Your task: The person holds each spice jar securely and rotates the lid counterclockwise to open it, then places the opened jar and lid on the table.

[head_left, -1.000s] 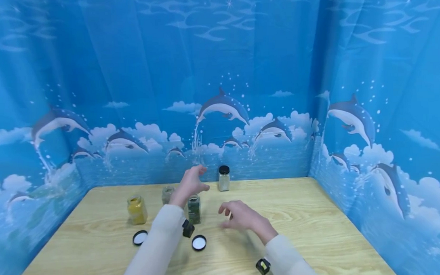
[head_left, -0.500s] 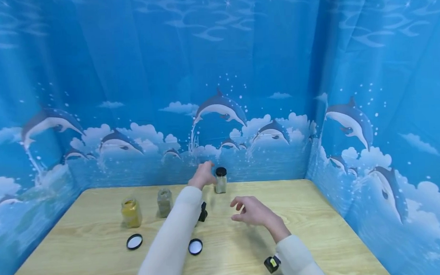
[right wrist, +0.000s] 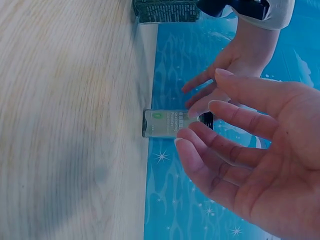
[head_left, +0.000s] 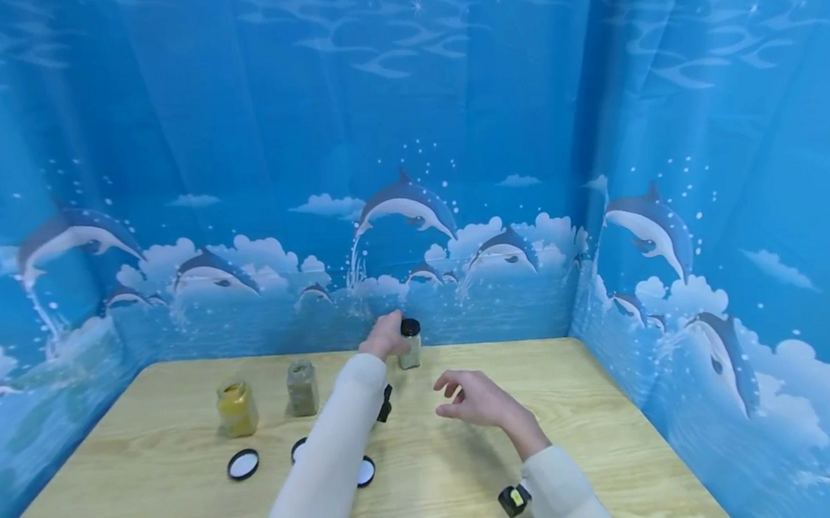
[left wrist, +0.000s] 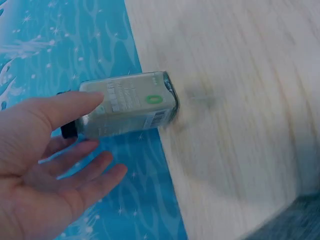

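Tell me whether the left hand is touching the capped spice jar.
Touching. The left wrist view shows the left hand with its thumb laid on the capped spice jar; its fingers stay open.

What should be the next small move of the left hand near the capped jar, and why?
Probably close the fingers round the capped jar. The left hand is open beside it, the thumb touching its side, with no grip yet. The jar stands upright at the table's far edge; the right hand hovers open, apart.
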`<state>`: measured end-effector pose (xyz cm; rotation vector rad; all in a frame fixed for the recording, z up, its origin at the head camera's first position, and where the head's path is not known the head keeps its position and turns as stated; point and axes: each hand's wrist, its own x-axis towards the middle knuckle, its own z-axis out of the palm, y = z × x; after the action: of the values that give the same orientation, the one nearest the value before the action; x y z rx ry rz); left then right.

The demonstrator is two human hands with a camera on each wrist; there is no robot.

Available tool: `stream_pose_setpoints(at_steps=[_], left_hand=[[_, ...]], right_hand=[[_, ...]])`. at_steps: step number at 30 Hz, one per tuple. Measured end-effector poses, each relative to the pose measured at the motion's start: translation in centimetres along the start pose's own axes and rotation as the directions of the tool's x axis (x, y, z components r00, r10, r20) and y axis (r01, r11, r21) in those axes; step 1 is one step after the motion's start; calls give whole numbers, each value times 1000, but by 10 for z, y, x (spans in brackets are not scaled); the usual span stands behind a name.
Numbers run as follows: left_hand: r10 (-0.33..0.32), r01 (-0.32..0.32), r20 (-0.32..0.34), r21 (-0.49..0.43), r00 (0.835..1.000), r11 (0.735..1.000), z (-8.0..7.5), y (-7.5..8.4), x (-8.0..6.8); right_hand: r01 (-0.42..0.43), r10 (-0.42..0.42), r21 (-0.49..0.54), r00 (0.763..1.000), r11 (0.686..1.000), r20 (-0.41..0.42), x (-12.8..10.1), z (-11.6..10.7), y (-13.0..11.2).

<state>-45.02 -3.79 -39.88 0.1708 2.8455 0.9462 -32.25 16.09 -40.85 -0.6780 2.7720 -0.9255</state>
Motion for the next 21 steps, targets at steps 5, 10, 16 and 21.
stream_pose_setpoints(at_steps=[5, 10, 16, 21], left_hand=[[-57, 56, -26, -49, 998, 997, 11, 1, 4], [-62, 60, -16, -73, 998, 996, 11, 3, -5], [-8, 10, 74, -33, 997, 999, 3, 2, -27], [19, -20, 184, 6, 983, 1000, 0, 2, -42]], right_hand=[[-1, 1, 11, 1000, 1000, -3, 0, -1, 2], [-6, 6, 27, 1000, 1000, -14, -1, -4, 2], [-26, 26, 35, 1000, 999, -15, -3, -8, 4], [-29, 30, 36, 999, 999, -28, -7, -10, 5]])
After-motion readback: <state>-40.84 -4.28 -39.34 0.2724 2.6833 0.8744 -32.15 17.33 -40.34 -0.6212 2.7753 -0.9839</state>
